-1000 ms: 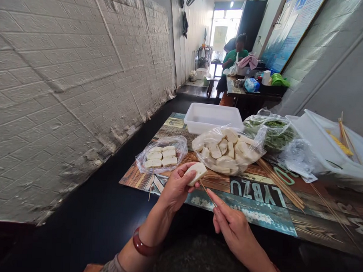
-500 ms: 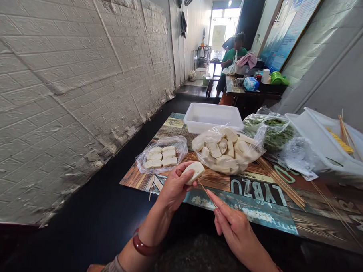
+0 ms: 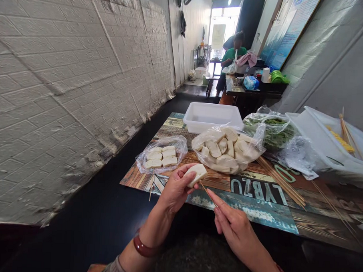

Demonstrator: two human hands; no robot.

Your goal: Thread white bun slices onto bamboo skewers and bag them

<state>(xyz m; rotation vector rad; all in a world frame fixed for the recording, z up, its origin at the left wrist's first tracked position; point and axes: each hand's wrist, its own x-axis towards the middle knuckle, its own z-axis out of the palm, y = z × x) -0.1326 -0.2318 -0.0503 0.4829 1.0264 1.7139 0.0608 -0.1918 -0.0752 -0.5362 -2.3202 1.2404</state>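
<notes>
White slab (image 3: pixel 198 175) gripped in left hand (image 3: pixel 175 188), skewer (image 3: pixel 207 193) in right hand (image 3: pixel 235 225), by the surface's near edge (image 3: pixel 274 220): I'm likely skewering; push straight.

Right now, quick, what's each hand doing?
Left hand: closed, holding a thick off-white, spongy-looking slice.
Right hand: closed, fingers gripping a thin tan wooden skewer.
</notes>
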